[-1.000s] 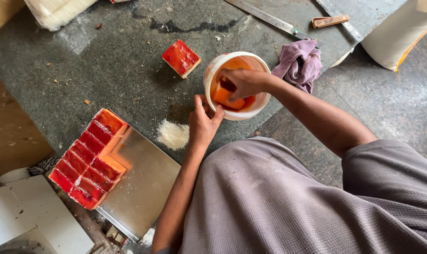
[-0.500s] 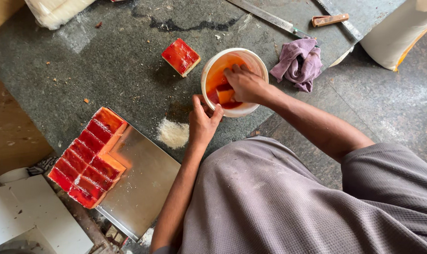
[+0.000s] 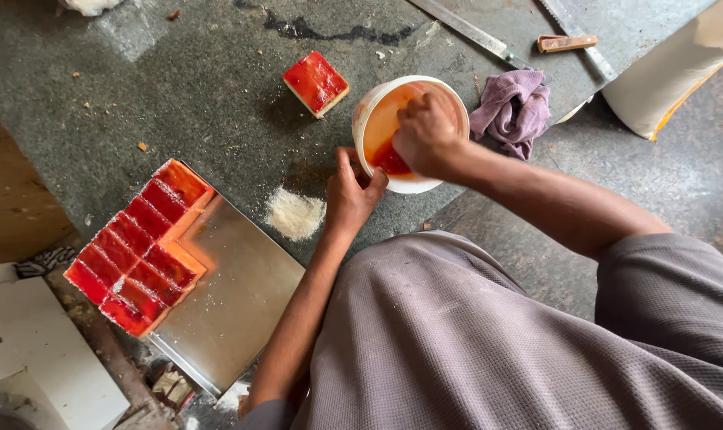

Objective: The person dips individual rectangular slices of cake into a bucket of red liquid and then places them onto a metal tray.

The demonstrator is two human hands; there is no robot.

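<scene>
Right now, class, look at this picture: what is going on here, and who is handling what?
A person in a grey garment leans over a dark stone slab. The right hand is dipped into a white round bucket of orange-red liquid, while the left hand steadies its outer wall. Red-glazed square blocks sit in rows on a shiny metal sheet; one more red block lies apart.

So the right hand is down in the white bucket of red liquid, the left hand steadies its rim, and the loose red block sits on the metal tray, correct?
Not quite. In the head view the loose red block lies on the dark stone slab, apart from the metal tray. The rest holds: right hand in the white bucket, left hand at its rim.
</scene>
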